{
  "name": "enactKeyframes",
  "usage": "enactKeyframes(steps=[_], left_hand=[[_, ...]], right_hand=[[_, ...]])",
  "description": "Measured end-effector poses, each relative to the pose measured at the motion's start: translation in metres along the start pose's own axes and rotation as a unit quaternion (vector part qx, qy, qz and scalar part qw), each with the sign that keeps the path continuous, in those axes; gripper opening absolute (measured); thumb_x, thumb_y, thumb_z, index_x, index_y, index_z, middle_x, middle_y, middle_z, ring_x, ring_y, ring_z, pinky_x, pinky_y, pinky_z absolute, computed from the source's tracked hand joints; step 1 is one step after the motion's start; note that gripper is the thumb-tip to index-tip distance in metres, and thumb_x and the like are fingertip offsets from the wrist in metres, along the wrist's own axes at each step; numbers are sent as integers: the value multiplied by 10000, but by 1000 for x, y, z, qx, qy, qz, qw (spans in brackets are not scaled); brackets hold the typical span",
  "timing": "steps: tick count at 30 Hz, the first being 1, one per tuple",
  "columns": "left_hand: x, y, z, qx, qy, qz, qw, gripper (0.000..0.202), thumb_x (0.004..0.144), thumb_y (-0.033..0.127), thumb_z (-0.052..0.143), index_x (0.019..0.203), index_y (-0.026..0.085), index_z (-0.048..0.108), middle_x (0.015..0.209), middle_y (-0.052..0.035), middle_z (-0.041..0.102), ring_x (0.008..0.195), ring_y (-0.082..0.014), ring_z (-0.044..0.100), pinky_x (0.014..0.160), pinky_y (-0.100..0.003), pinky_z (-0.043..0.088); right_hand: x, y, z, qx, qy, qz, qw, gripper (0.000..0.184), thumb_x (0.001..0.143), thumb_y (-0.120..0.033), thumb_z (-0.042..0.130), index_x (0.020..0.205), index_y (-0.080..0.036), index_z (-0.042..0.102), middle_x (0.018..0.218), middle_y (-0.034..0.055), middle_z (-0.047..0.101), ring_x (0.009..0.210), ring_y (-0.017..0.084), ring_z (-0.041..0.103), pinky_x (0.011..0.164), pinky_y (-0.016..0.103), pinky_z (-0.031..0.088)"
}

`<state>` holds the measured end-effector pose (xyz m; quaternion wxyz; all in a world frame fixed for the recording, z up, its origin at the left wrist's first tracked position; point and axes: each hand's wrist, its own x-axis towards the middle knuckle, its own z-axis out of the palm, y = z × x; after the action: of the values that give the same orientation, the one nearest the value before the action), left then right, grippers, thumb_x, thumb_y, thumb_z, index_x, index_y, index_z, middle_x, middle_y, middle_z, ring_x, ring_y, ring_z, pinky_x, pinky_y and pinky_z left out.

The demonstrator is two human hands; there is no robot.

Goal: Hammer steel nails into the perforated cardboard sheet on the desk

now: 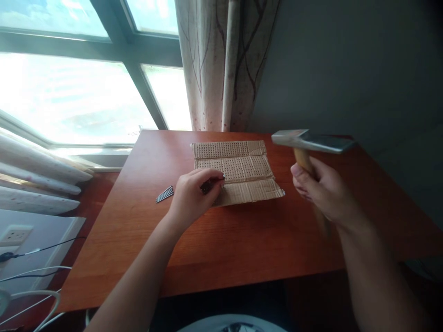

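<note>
Clasping a hammer [303,160], the right hand [321,188] is curled closed; the left hand [191,191] pinches a nail [223,176].

Extends both forearms [145,265] over the near edge of the tabletop [249,251]. Pinches thumb [215,192] and forefinger [209,173] with the left hand [191,192], nearer the left edge; holds the right hand [323,189] raised, fingers curled, nearer the right.

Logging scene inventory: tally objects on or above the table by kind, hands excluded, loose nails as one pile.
1 hammer, in the right hand
1 cardboard sheet, with holes
1 held nail, in the left hand
1 nail pile (nails too small to count singly)
Total: 4
</note>
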<state>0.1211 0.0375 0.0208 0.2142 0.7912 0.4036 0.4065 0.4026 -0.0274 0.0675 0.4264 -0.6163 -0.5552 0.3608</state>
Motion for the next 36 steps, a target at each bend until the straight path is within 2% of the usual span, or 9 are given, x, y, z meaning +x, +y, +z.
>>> enactKeyframes(steps=[3, 6, 11, 14, 19, 25, 32, 36], left_hand=[[0, -1, 1, -16, 2, -2, 1000, 106, 832, 136, 643, 897, 200, 696, 805, -3, 726, 710, -143, 666, 662, -250, 499], [1, 0, 1, -29, -8, -3, 1000, 110, 835, 132, 634, 897, 197, 697, 818, -8, 728, 716, -143, 660, 664, -254, 494], [2, 0, 1, -40, -11, 0, 999, 125, 835, 116, 621, 881, 195, 708, 820, -10, 720, 720, -143, 643, 671, -261, 487], [2, 0, 2, -41, -11, -1, 999, 125, 837, 117, 619, 877, 196, 708, 816, -13, 717, 722, -148, 643, 674, -264, 486], [2, -1, 3, -36, -7, -3, 999, 112, 839, 126, 621, 875, 198, 699, 829, -16, 726, 741, -157, 660, 686, -267, 487], [2, -3, 3, -23, -17, -5, 1000, 107, 838, 131, 620, 859, 201, 698, 860, -25, 735, 771, -172, 665, 681, -274, 484], [2, -2, 2, -22, -16, -1, 1000, 118, 836, 131, 617, 877, 200, 703, 866, -20, 739, 765, -167, 670, 683, -276, 490], [2, -2, 2, -9, -26, 1, 1000, 117, 854, 160, 603, 869, 203, 711, 864, -29, 736, 766, -175, 663, 681, -285, 488]], right_hand=[[-5, -14, 5, -148, -83, -7, 985, 329, 942, -524, 579, 826, -219, 542, 672, -37, 469, 576, 107, 424, 511, 261, 299], [-7, -29, 15, -240, -141, -32, 960, 368, 982, -504, 510, 763, -209, 526, 649, -37, 464, 577, 111, 423, 543, 278, 294], [-5, -47, 27, -315, -127, -73, 938, 387, 1009, -469, 465, 719, -212, 460, 629, -36, 480, 578, 120, 453, 570, 294, 290], [-3, -57, 29, -333, -114, -87, 932, 410, 1012, -458, 462, 686, -216, 405, 584, -45, 443, 534, 114, 428, 555, 299, 271], [-2, -70, 33, -322, -119, -115, 932, 407, 1023, -463, 440, 701, -220, 397, 587, -48, 453, 529, 107, 429, 547, 295, 279], [1, -74, 37, -353, -154, -75, 920, 399, 1018, -470, 439, 711, -216, 447, 615, -34, 519, 551, 114, 446, 549, 298, 282], [-1, -81, 36, -340, -120, -102, 927, 408, 1018, -459, 438, 691, -216, 409, 580, -41, 481, 524, 106, 428, 535, 292, 278], [-1, -75, 40, -355, -149, -62, 921, 379, 1010, -432, 447, 699, -215, 444, 598, -27, 519, 536, 116, 453, 541, 295, 290]])
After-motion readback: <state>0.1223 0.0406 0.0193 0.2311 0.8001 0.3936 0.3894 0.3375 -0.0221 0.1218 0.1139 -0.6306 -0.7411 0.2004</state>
